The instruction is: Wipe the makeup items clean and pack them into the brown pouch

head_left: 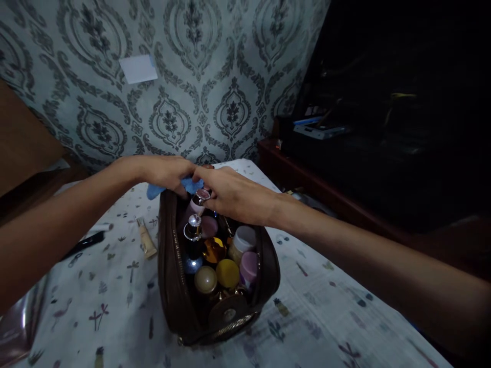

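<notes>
A brown zippered cosmetic bag (pixel 168 286) stands unzipped on the patterned cloth, packed with several jars and bottles. At its far end my left hand (pixel 166 171) is closed on a blue cloth (pixel 155 191) that hangs over the rim. My right hand (pixel 233 194) reaches in from the right, its curled fingers beside the blue cloth and a bottle with a shiny cap (pixel 202 194); what they grip is hidden. Nearer in the bag are a silver-topped bottle (pixel 193 230), a yellow-lidded jar (pixel 227 273), a white-lidded jar (pixel 244 238) and a pink-lidded container (pixel 249 266).
A beige tube (pixel 146 240) and a black item (pixel 86 244) lie left of the bag on the printed cloth (pixel 126 317). A shiny pink object (pixel 19 327) sits at the lower left. Behind is a patterned wall (pixel 199 102); a dark red wooden edge (pixel 295 174) runs along the right.
</notes>
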### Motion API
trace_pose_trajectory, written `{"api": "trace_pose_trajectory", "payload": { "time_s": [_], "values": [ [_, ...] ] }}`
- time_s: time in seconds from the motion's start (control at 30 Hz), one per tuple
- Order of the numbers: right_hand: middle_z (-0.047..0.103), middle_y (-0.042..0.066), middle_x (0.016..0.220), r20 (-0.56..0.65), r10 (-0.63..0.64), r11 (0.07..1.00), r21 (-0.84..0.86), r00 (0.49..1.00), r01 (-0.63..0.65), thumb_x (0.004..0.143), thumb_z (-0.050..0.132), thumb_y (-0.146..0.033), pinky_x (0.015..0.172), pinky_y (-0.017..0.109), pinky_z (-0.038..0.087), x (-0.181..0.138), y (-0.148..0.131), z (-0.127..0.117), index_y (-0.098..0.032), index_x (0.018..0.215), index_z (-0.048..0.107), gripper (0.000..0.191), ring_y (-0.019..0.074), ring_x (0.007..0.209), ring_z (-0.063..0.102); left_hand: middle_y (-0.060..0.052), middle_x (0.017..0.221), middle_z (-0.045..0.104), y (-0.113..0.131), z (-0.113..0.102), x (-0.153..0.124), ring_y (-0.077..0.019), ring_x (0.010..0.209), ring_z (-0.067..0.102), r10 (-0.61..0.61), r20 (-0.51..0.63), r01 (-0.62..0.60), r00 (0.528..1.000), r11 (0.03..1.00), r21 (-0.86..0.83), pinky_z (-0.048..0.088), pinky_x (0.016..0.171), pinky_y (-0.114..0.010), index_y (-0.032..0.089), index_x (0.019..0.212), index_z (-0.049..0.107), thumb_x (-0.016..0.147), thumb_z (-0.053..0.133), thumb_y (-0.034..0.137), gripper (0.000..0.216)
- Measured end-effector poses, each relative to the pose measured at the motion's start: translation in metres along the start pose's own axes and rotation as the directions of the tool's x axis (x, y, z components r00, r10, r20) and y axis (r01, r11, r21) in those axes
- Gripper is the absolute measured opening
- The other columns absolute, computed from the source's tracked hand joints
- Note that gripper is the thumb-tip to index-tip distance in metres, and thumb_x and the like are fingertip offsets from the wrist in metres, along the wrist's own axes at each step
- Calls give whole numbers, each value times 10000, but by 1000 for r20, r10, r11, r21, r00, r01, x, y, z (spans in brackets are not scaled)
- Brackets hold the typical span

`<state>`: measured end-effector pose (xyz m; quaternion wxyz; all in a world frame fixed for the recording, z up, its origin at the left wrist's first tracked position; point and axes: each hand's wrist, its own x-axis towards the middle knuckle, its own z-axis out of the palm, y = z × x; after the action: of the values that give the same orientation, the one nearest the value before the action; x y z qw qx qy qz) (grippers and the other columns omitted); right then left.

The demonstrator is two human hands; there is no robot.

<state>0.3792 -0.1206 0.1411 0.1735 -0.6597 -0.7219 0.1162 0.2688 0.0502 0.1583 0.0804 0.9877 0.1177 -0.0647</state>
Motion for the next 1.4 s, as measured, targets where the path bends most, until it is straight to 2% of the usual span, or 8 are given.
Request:
{"api": "trace_pose_trajectory", "payload": {
  "time_s": [0.07,0.13,0.27,0.37,0.53,0.73,0.97,1.4],
  "values": [
    [696,64,993,-2,7,1000,-20,1000,-7,839,600,5,676,260,389,2,2,2,-155,1139,625,341,185,858,620,-9,902,744,-1,-2,-3,-240,866,640,15,82,-13,997,1000,-26,466,775,-273,213,975,704,645,689,310,345],
    [695,61,949,-13,5,998,-59,1000,-6,843,600,-15,677,257,381,4,4,4,-145,1088,652,283,180,836,611,-10,951,733,-3,-2,-6,-234,886,640,39,89,-34,995,997,-66,464,770,-266,207,1035,680,677,642,336,383],
    [691,44,889,-58,-46,995,-96,997,40,825,616,-45,671,250,367,9,5,8,-160,963,674,188,174,811,600,-11,913,691,-11,2,-11,-221,883,618,64,-34,-69,997,982,-174,465,765,-262,176,1001,651,723,571,404,368],
    [696,55,914,-65,-55,991,-128,996,47,824,609,-39,666,253,362,12,5,9,-161,949,675,187,181,828,599,-3,826,638,-16,9,-14,-206,836,589,13,-133,-48,991,963,-264,467,753,-267,174,873,613,712,567,401,282],
    [706,85,959,-74,-87,981,-182,993,72,823,608,-28,683,257,367,13,5,12,-136,952,679,183,180,819,592,10,770,587,-16,19,-16,-181,781,559,-83,-237,-16,968,922,-386,458,729,-276,184,810,581,699,577,367,214],
    [704,69,888,-80,-72,989,-137,994,60,827,623,-44,700,241,377,12,10,12,-125,957,677,162,168,795,600,20,736,560,-13,22,-20,-168,751,522,-112,-260,-14,959,899,-438,423,692,-257,189,781,566,691,602,401,234],
    [685,53,837,-78,-72,982,-179,994,57,831,627,-55,671,251,342,11,13,13,-153,900,667,126,169,776,579,20,724,549,-13,25,-20,-181,746,507,-115,-244,-11,963,888,-461,412,692,-263,198,787,571,682,611,451,277],
    [682,52,849,-65,-39,988,-151,997,29,822,635,-66,677,241,362,12,13,9,-151,908,673,127,165,778,581,15,736,579,-13,26,-22,-180,746,540,-112,-274,-33,955,880,-474,431,716,-275,196,776,572,711,622,409,228]
  ]
}}
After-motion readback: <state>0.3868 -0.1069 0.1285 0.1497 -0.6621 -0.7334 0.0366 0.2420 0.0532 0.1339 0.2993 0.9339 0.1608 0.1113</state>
